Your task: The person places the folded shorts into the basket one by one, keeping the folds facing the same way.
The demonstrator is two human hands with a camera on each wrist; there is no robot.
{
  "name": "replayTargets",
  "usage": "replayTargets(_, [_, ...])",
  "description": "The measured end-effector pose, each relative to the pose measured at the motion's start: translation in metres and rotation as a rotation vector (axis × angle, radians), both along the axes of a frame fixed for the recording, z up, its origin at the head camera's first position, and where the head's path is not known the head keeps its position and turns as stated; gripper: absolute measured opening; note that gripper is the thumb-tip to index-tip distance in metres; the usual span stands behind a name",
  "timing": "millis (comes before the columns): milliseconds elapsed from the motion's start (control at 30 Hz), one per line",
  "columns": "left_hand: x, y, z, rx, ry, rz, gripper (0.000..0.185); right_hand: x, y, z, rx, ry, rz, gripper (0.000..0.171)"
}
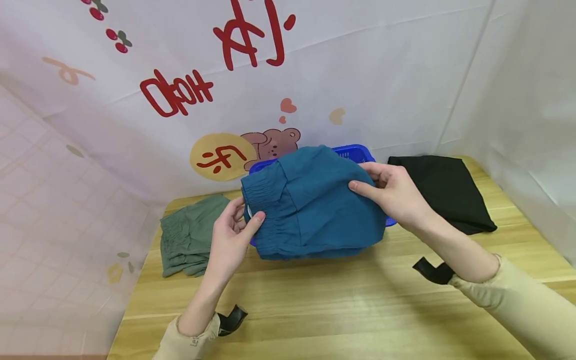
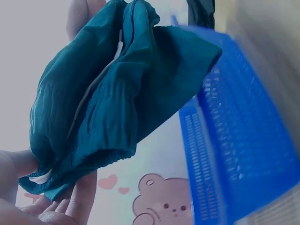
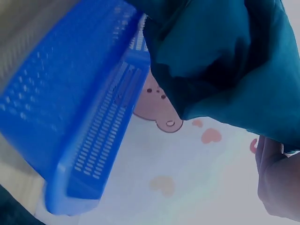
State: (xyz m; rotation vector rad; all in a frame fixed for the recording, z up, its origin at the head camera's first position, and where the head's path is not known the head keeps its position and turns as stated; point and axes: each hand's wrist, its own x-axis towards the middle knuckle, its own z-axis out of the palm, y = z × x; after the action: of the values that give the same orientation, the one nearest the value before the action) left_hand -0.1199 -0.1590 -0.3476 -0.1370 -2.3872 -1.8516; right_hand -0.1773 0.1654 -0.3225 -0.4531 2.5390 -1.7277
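From where I stand, I see a teal garment (image 1: 324, 205) held up in the air above the desk (image 1: 315, 305), in front of a blue basket (image 1: 360, 151), so that it covers most of the basket from the head view. Whether the cloth touches the basket, I cannot tell.

The two hands are apart from each other. The left hand (image 1: 230, 237) pinches the gathered waistband, its thumb in front; the right hand (image 1: 396, 192) pinches the opposite edge, also with thumb in front. Probably the garment is gripped at both ends because such soft cloth would sag if only one side were supported. At the waist opening, a white cord (image 2: 119, 48) shows.

A green garment (image 1: 193, 232) lies on the desk at the left, and a black cloth (image 1: 443, 192) at the right. I suppose they are placed on separate sides to leave the middle free for working.

Counting them, I find one teal garment, one green, one black, and one basket: three pieces of cloth in sight. What is inside the basket, I cannot see.
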Motion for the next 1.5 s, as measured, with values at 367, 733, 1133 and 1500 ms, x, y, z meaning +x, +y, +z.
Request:
replayTargets(367, [-0.040, -0.001, 0.019, -0.023, 0.090, 0.063, 0.054, -0.046, -0.015, 0.028, 0.026, 0.038, -0.004, 0.039])
replayTargets(733, [-0.071, -0.005, 0.011, -0.119, -0.053, 0.118, 0.056, -0.083, -0.031, 0.017, 0.097, -0.049, 0.043, 0.036])
replayTargets(1133, [-0.090, -0.005, -0.008, -0.370, -0.362, 0.002, 0.070, -0.102, -0.035, -0.018, 0.260, -0.234, 0.166, 0.044])
replayTargets(1500, [-0.113, 0.002, -0.016, -0.565, -0.503, -0.130, 0.073, -0.116, -0.040, -0.034, 0.431, -0.312, 0.233, 0.061])
